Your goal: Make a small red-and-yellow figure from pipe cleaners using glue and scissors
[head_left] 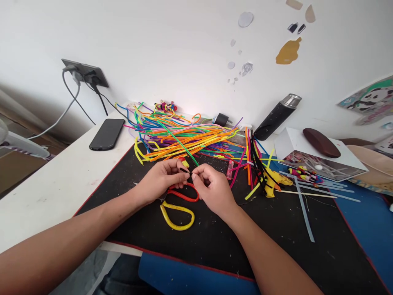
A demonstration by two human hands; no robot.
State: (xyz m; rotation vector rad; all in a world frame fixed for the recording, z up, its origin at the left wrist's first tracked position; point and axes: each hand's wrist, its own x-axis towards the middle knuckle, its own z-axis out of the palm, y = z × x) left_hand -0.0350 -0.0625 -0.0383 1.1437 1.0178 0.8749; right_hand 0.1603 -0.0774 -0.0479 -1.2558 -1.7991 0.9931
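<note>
Both my hands meet over the black mat [215, 237]. My left hand [161, 179] and my right hand [211, 186] each pinch an end of a short black pipe cleaner piece [186, 171] held between them. Right under the hands lie scissors with a red loop [184, 194] and a yellow loop [178, 215]. A big heap of coloured pipe cleaners [184, 137] lies just behind the hands.
A black phone [107, 133] lies at the left near a wall socket [84, 71] with cables. A black flask [276, 116] lies at the back right, beside a white box [319, 157] with a brown case on it. A yellow figure [273, 180] and loose sticks lie to the right.
</note>
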